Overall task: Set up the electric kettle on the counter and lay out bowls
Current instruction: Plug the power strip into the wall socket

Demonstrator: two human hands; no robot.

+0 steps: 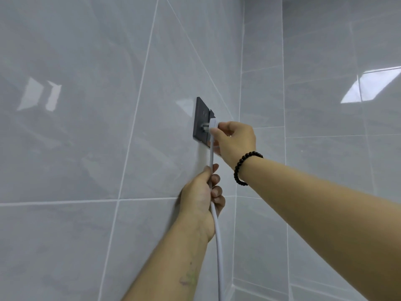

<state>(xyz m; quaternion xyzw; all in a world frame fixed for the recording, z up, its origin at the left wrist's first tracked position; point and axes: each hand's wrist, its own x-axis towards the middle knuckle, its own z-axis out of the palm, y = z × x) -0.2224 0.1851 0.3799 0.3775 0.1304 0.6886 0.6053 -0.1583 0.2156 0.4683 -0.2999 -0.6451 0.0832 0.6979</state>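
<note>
A dark wall socket (200, 118) is set in the grey tiled wall. My right hand (235, 141), with a black bead bracelet on the wrist, grips a white plug (213, 124) right at the socket; its metal prongs show between plug and socket face. A white cord (218, 235) hangs down from the plug. My left hand (202, 198) is closed around the cord a little below the socket. The kettle and bowls are out of view.
Glossy grey wall tiles (86, 127) fill the view, with a wall corner (239, 83) just right of the socket. Light reflections show on the tiles at left and upper right.
</note>
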